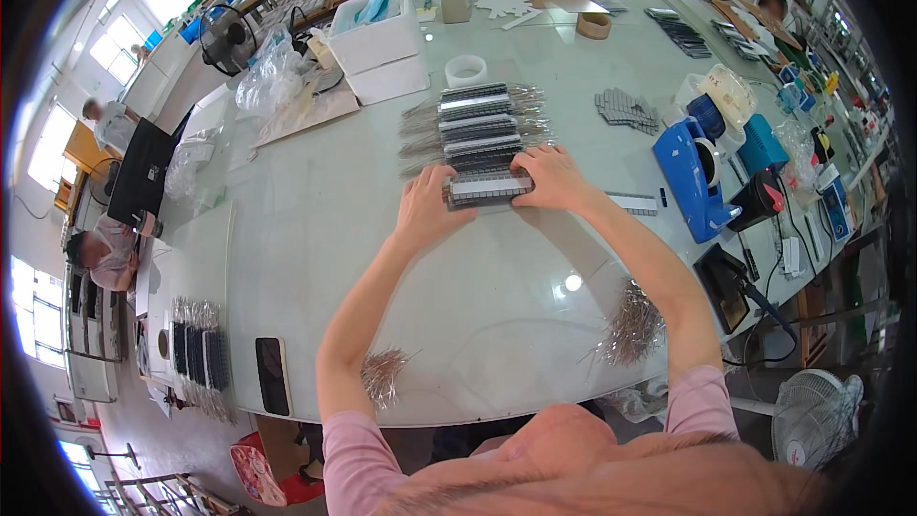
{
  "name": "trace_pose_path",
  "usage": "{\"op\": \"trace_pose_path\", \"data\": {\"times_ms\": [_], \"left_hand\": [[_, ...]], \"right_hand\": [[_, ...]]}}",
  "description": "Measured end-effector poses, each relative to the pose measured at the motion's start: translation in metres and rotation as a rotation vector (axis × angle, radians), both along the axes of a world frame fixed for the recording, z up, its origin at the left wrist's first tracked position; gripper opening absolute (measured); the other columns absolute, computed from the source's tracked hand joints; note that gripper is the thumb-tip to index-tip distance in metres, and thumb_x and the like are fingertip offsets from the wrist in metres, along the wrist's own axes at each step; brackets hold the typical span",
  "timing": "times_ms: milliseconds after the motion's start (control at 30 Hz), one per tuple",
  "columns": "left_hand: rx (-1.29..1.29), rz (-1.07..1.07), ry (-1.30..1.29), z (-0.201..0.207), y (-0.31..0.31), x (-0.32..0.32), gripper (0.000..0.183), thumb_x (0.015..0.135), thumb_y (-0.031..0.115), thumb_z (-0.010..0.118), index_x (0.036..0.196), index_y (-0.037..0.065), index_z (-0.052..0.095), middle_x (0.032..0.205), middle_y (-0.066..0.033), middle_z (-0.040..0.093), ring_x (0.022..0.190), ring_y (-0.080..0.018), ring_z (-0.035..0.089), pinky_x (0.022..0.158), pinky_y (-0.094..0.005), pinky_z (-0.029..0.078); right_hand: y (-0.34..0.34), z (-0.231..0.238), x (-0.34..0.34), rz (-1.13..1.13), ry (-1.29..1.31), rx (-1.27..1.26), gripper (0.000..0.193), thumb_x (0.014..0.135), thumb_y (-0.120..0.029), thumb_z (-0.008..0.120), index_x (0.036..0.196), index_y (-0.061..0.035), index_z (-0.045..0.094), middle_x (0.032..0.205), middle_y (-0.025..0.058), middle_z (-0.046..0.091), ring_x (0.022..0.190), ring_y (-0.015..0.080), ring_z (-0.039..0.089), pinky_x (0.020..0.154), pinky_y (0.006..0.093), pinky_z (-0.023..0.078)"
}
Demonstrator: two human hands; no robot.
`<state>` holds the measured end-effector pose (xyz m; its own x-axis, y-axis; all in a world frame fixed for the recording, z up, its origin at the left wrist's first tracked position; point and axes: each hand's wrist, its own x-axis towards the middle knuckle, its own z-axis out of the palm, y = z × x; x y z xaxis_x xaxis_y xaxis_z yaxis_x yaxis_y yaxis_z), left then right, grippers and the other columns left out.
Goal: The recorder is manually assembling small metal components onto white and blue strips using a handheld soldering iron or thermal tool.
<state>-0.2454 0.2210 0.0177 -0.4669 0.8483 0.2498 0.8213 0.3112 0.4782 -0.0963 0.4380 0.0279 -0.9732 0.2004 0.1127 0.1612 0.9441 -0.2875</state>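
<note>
The fingers of the left hand (425,205) and right hand (554,180) curl, partly closed, around opposite ends of one dark block (490,201), which lies between them under one white strip (492,186). Beyond it are more wired blocks (478,124), too tightly packed to count, then one white roll (466,82). Two wire tufts (630,327) and one phone (272,377) lie nearer the tabletop's (478,306) front edge.

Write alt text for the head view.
A person's left hand and right hand hold the ends of a ruled strip stack, nearest in a row of wire-fringed bundles on a glossy table. A blue tape dispenser stands to the right.
</note>
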Motion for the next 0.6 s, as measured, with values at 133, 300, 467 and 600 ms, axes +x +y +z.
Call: {"op": "trace_pose_path", "data": {"times_ms": [133, 300, 467, 600], "left_hand": [[0.037, 0.079, -0.028, -0.005, 0.001, 0.004, 0.065, 0.069, 0.029, 0.084, 0.119, 0.011, 0.047, 0.111, -0.0075, 0.056, 0.096, -0.0207, 0.063, 0.098, -0.0408, 0.037], [0.096, 0.053, -0.059, -0.015, 0.007, 0.003, 0.063, 0.067, 0.023, 0.086, 0.115, 0.009, 0.048, 0.116, -0.0102, 0.054, 0.108, -0.0321, 0.054, 0.099, -0.0428, 0.037], [0.109, 0.086, -0.049, -0.017, 0.009, 0.000, 0.062, 0.067, 0.022, 0.085, 0.115, 0.009, 0.048, 0.114, -0.0102, 0.054, 0.106, -0.0326, 0.054, 0.099, -0.0430, 0.037], [0.127, 0.077, -0.025, -0.015, 0.011, -0.002, 0.061, 0.068, 0.021, 0.085, 0.114, 0.009, 0.048, 0.112, -0.0110, 0.055, 0.105, -0.0327, 0.055, 0.099, -0.0430, 0.037]], "right_hand": [[-0.001, -0.008, 0.001, -0.023, 0.017, -0.037, 0.051, 0.064, -0.038, 0.084, 0.104, -0.0150, 0.063, 0.105, 0.0040, 0.064, 0.108, 0.0249, 0.057, 0.096, 0.0431, 0.040], [-0.001, -0.018, 0.002, -0.035, 0.163, -0.172, 0.058, 0.065, -0.029, 0.083, 0.114, -0.0141, 0.055, 0.108, 0.0077, 0.062, 0.103, 0.0301, 0.061, 0.093, 0.0463, 0.043], [-0.005, -0.011, -0.001, -0.088, 0.163, -0.206, 0.061, 0.064, -0.025, 0.085, 0.112, -0.0134, 0.050, 0.107, 0.0077, 0.058, 0.099, 0.0300, 0.062, 0.091, 0.0450, 0.044], [-0.002, -0.011, -0.005, -0.098, 0.179, -0.157, 0.059, 0.063, -0.025, 0.085, 0.107, -0.0132, 0.047, 0.105, 0.0071, 0.056, 0.096, 0.0293, 0.062, 0.089, 0.0447, 0.044]]}}
